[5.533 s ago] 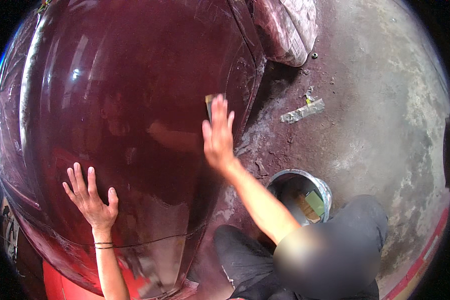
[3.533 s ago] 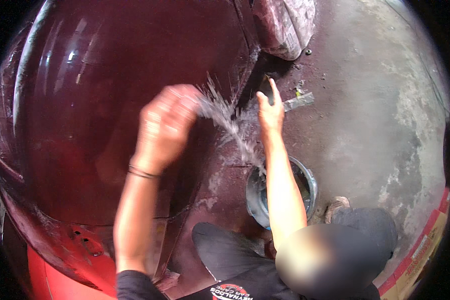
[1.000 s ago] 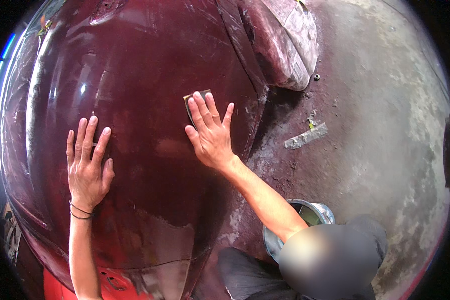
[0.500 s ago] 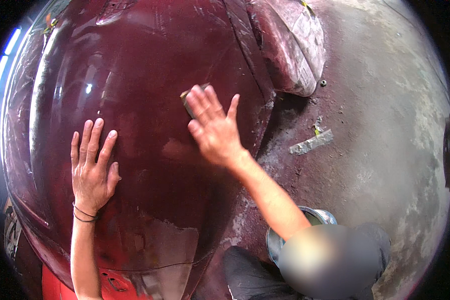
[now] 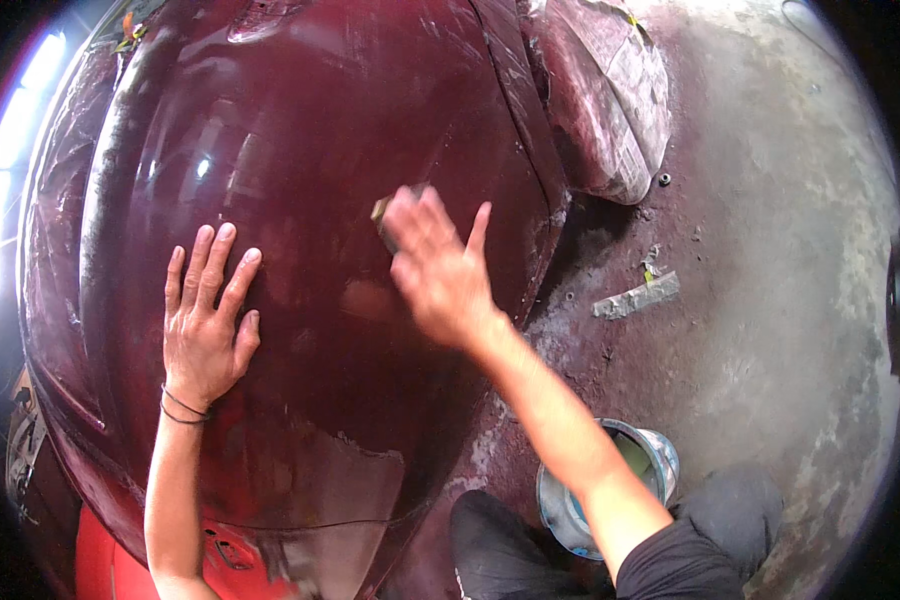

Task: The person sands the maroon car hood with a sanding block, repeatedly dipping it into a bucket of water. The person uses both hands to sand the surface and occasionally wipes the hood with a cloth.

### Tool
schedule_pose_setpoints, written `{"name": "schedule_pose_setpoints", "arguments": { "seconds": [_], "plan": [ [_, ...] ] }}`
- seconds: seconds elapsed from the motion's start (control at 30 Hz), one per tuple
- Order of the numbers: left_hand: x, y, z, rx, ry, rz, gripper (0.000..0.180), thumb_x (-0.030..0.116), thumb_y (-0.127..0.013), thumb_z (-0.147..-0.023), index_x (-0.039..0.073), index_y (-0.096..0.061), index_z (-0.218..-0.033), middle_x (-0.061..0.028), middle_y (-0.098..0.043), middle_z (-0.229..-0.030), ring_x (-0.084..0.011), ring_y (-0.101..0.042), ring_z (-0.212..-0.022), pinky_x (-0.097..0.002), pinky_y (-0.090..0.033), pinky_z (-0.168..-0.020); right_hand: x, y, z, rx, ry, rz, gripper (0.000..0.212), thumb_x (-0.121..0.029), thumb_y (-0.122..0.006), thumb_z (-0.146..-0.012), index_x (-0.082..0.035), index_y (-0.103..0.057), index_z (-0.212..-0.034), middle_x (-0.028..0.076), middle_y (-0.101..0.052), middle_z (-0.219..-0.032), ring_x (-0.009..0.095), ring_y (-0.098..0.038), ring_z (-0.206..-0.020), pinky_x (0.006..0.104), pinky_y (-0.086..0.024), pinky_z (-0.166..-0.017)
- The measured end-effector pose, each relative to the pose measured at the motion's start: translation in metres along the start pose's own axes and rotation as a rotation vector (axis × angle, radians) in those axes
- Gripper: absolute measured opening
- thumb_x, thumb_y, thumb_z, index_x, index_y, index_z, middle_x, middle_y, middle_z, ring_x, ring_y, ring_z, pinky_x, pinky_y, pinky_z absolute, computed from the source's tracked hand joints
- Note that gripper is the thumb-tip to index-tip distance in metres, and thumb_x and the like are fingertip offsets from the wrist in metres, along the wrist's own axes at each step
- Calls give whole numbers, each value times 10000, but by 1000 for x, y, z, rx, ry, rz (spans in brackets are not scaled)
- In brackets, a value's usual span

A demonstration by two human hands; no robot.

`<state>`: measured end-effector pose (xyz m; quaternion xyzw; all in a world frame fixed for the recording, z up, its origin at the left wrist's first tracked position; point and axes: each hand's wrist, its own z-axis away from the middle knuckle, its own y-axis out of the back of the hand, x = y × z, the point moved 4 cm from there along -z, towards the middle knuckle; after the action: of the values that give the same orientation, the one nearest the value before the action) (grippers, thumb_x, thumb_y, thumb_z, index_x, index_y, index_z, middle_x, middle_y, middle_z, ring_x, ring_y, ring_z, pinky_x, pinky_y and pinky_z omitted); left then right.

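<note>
A glossy dark red car body panel (image 5: 320,130) curves across the left and middle of the view. My left hand (image 5: 210,315) lies flat on it, fingers stretched out and thumb apart, holding nothing. On the same panel, farther right, my right hand (image 5: 440,265) presses a small block (image 5: 381,210) with a tan edge, which looks like a sanding block. Its fingers are blurred by motion and cover most of the block, with the thumb hidden or unclear.
A bucket (image 5: 665,455) holding greenish liquid stands on the floor by my leg. Grey tape-like strip (image 5: 636,296) and a small nut-like piece (image 5: 664,180) lie on the concrete floor (image 5: 770,300). A dusty plastic-covered wheel (image 5: 615,110) sits beside the panel. Bright red bodywork (image 5: 110,555) shows below.
The whole view has shifted slightly, moving the scene rightward and down. My right hand and the block have slid a little toward me over the panel; my left hand stays flat.
</note>
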<state>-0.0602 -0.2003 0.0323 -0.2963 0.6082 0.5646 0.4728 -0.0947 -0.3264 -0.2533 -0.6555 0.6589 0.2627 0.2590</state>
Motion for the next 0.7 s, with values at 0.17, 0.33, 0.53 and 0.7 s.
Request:
{"name": "schedule_pose_setpoints", "arguments": {
  "seconds": [0.17,0.33,0.53,0.7],
  "plan": [
    [5,-2,-4,40,9,19,715,148,-646,-883,196,-514,-1583,-94,-356,-1730,-303,-264,-1630,-524,-153,-1355,97,36,-105,217,-201,158,588,-321,-384,-1144,-146,-297,-1698,41,-237,-1789,290,-187,-1656,824,-48,-1205],
    [-1,0,5,30,8,-9,702,155,-633,-890,197,-515,-1581,-94,-358,-1729,-305,-267,-1629,-527,-151,-1354,-5,-6,-15,84,-113,-48,656,-389,-443,-1120,-173,-268,-1714,40,-202,-1799,281,-125,-1669,790,33,-1226],
    [5,1,-6,46,9,26,698,162,-630,-900,197,-512,-1587,-93,-361,-1729,-307,-272,-1628,-527,-162,-1349,29,18,-35,95,-42,147,627,-337,-436,-1122,-172,-289,-1709,54,-242,-1787,302,-190,-1656,820,19,-1203],
    [4,0,-3,28,-3,12,661,163,-601,-933,162,-507,-1587,-117,-354,-1730,-330,-267,-1628,-520,-154,-1346,78,31,-97,153,-233,72,614,-356,-357,-1150,-106,-268,-1704,90,-209,-1793,342,-158,-1657,824,-50,-1203]
  ]
}}
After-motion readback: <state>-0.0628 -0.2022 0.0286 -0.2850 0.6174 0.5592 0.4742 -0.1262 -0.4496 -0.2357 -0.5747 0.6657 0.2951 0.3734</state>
